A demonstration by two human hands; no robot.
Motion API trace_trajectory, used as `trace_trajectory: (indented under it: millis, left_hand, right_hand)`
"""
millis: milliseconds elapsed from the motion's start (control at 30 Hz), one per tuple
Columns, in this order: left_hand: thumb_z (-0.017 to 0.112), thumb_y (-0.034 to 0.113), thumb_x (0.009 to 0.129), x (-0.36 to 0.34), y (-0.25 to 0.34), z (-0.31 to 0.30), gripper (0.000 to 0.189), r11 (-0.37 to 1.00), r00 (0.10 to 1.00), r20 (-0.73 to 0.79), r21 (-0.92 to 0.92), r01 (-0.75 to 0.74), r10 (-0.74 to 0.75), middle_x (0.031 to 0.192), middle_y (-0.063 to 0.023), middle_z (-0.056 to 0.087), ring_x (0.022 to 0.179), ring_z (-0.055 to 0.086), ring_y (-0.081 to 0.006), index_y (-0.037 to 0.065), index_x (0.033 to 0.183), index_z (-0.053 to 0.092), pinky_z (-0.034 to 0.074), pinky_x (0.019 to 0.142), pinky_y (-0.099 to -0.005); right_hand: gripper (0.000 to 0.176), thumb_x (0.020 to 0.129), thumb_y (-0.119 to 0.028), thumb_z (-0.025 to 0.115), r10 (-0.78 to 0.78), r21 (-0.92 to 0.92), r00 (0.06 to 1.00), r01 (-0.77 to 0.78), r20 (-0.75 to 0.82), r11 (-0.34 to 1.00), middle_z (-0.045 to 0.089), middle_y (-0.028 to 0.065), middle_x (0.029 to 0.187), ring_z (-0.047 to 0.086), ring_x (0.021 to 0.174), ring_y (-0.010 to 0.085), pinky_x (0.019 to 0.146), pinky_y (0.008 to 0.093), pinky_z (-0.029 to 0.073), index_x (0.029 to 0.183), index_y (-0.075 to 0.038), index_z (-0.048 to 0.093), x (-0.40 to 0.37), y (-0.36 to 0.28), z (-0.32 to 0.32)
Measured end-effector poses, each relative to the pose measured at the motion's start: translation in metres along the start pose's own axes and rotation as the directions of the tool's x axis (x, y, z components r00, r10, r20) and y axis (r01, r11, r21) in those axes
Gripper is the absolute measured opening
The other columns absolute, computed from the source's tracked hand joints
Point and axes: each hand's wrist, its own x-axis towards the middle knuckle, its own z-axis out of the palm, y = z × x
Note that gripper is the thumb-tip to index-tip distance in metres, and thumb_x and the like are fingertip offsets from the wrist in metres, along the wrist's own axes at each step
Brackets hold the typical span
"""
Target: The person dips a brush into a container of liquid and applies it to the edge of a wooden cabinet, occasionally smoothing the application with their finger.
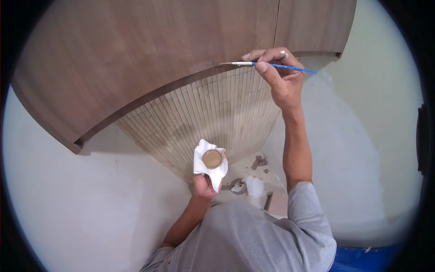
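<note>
A thin paintbrush [283,67] with a blue handle and a pale ferrule is pinched in my right hand [285,79]. Its bristle tip points left, right at the lower edge of the wood-grain cabinet panel [158,45]. White smears mark a finger of that hand. Lower down, my left hand [206,187] is wrapped round a small cup [212,159] of brown paint, with a crumpled white cloth or tissue [201,165] around it. The cup's opening faces up toward me.
Below the cabinet stands a wall of narrow vertical slats [195,113]. On the floor lie a roll of tape [238,186], a white scrap [255,187], dark fragments [259,162] and a pinkish board [277,204]. Blue material [362,259] shows at the lower right.
</note>
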Motion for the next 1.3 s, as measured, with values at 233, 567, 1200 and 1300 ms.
trace_trajectory:
  millis: [233, 567, 1200, 1300]
  left_hand:
    - [0.053, 0.034, 0.102, 0.001, 0.005, -0.004, 0.050, 0.996, 0.989, 0.116, -0.006, 0.089, -0.088, 0.142, -0.0103, 0.053, 0.130, 0.053, -0.0356, 0.015, 0.147, 0.044, 0.049, 0.108, -0.0472]
    - [0.060, 0.031, 0.098, 0.001, 0.002, 0.000, 0.053, 0.999, 0.999, 0.028, -0.006, 0.045, -0.045, 0.141, -0.0108, 0.055, 0.129, 0.053, -0.0368, 0.014, 0.146, 0.044, 0.048, 0.110, -0.0471]
    - [0.057, 0.033, 0.100, 0.001, 0.001, 0.013, 0.050, 0.998, 0.997, 0.043, -0.029, 0.060, -0.059, 0.140, -0.0094, 0.055, 0.128, 0.054, -0.0359, 0.016, 0.146, 0.045, 0.050, 0.108, -0.0457]
    - [0.061, 0.030, 0.097, 0.002, 0.002, 0.012, 0.053, 0.996, 0.996, 0.048, -0.044, 0.076, -0.074, 0.140, -0.0095, 0.055, 0.128, 0.054, -0.0360, 0.016, 0.146, 0.045, 0.049, 0.109, -0.0460]
  right_hand:
    - [0.012, 0.090, -0.012, 0.074, 0.079, 0.004, 0.992, -0.080, 0.102, 0.997, 0.073, 0.0121, 0.097, 0.066, 0.092, 0.0166, 0.079, 0.0308, 0.053, 0.091, -0.004, 0.065, 0.018, 0.010, -0.005]
    - [0.013, 0.088, -0.012, 0.076, 0.101, -0.047, 0.987, -0.095, 0.125, 0.994, 0.071, 0.0082, 0.092, 0.066, 0.086, 0.0146, 0.072, 0.0286, 0.053, 0.088, -0.005, 0.064, 0.018, 0.016, -0.008]
    - [0.013, 0.086, -0.013, 0.077, 0.070, -0.047, 0.989, -0.064, 0.128, 0.997, 0.071, 0.0077, 0.086, 0.067, 0.084, 0.0151, 0.072, 0.0303, 0.054, 0.086, -0.007, 0.066, 0.021, 0.020, -0.002]
    - [0.013, 0.086, -0.013, 0.078, 0.068, -0.058, 0.991, -0.062, 0.113, 0.996, 0.071, 0.0075, 0.087, 0.067, 0.084, 0.0151, 0.072, 0.0303, 0.054, 0.086, -0.007, 0.066, 0.021, 0.019, -0.001]
